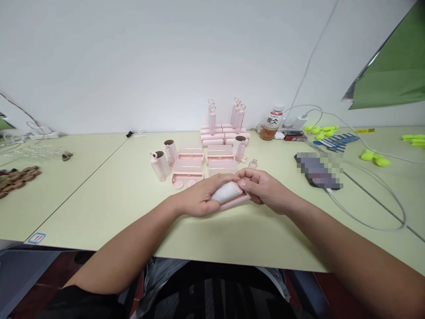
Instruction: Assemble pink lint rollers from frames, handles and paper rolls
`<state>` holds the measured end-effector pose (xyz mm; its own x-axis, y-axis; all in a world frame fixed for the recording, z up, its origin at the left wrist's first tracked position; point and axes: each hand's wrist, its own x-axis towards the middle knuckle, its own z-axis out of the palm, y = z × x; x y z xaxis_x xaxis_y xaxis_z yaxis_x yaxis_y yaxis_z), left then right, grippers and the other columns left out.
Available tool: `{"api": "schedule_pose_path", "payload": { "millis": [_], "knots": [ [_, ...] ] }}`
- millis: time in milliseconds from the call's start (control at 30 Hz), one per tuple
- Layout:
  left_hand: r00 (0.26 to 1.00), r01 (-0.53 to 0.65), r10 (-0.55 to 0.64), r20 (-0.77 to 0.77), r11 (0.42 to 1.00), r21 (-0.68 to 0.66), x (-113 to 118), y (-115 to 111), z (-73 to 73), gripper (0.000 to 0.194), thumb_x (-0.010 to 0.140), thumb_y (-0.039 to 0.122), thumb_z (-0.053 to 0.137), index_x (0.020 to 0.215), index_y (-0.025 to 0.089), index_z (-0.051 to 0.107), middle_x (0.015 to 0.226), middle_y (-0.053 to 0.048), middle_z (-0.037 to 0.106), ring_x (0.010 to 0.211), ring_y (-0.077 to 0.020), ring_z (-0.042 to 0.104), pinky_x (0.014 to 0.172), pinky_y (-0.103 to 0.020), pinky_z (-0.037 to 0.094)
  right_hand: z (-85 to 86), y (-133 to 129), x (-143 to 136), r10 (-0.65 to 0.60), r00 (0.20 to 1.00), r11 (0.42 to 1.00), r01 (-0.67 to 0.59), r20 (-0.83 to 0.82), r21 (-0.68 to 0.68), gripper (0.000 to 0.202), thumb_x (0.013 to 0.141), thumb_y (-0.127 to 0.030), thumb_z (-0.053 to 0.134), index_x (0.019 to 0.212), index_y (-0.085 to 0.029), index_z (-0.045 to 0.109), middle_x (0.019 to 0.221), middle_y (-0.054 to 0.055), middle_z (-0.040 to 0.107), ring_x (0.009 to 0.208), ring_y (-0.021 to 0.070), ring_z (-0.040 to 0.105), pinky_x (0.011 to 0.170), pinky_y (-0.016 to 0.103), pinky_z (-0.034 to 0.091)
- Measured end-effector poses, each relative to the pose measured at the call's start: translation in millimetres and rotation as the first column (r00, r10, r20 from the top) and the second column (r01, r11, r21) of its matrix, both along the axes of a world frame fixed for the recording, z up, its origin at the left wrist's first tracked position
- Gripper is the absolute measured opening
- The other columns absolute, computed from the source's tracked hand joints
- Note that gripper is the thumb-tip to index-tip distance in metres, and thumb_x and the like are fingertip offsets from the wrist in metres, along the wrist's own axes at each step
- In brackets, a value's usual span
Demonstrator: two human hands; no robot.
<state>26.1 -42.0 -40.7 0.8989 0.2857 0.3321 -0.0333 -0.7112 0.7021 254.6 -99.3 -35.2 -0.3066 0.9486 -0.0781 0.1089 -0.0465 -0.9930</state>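
In the middle of the table my left hand [201, 197] is closed around a white roll [224, 193], thumb in front and fingers over the top. The roll sits at a slant in a narrow pink case [234, 202]. My right hand [265, 188] is closed at the roll's right end, its thumb and fingers pressed near the pink rim. Those fingertips hide part of that end. Just beyond my hands lie open pink cases with clear lids [190, 164] and round pink caps [178, 184].
Hollow rolls [162, 164] stand beside pink handles at the left. Closed pink cases [212, 141] are stacked near the wall, with upright handles on them. A drink bottle [272, 124], a phone [317, 170] on a white cable [365, 226], and yellow-green pieces [375, 158] lie rightward.
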Motion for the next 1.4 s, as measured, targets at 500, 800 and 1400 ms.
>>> {"api": "schedule_pose_path", "payload": {
  "millis": [500,800,1400],
  "knots": [
    [0.991,-0.105,0.115,-0.068,0.985,0.134,11,-8,-3.7,0.057,0.094,0.049,0.047,0.143,0.022,0.039,0.135,-0.012,0.057,0.113,-0.0271,0.057,0.094,-0.04,0.044,-3.8,4,5,0.117,0.987,0.991,-0.124,0.111,0.054,0.04,0.074,-0.051,0.076,0.087,-0.017,0.058,0.071,-0.003,0.051,0.061,0.0102,0.044,0.054,0.023,0.034],
    [0.93,-0.273,0.339,-0.142,0.896,0.349,15,-10,-4.7,0.056,0.088,0.066,0.045,0.114,0.018,0.058,0.097,-0.009,0.065,0.086,-0.0243,0.057,0.075,-0.034,0.04,-5.5,2,2,0.058,0.966,0.972,-0.112,0.252,0.206,0.033,0.077,-0.046,0.072,0.082,-0.02,0.052,0.065,-0.006,0.04,0.059,0.0102,0.034,0.052,0.023,0.027],
    [0.871,-0.342,0.46,-0.174,0.821,0.458,12,-14,1.9,0.06,0.086,0.073,0.04,0.097,0.019,0.062,0.092,-0.008,0.062,0.085,-0.0232,0.055,0.073,-0.033,0.037,-8.9,-3,-6,-0.063,0.97,0.953,-0.012,0.236,0.304,0.027,0.079,-0.043,0.068,0.085,-0.022,0.052,0.065,-0.006,0.036,0.06,0.0131,0.034,0.055,0.026,0.028]
  ]
}}
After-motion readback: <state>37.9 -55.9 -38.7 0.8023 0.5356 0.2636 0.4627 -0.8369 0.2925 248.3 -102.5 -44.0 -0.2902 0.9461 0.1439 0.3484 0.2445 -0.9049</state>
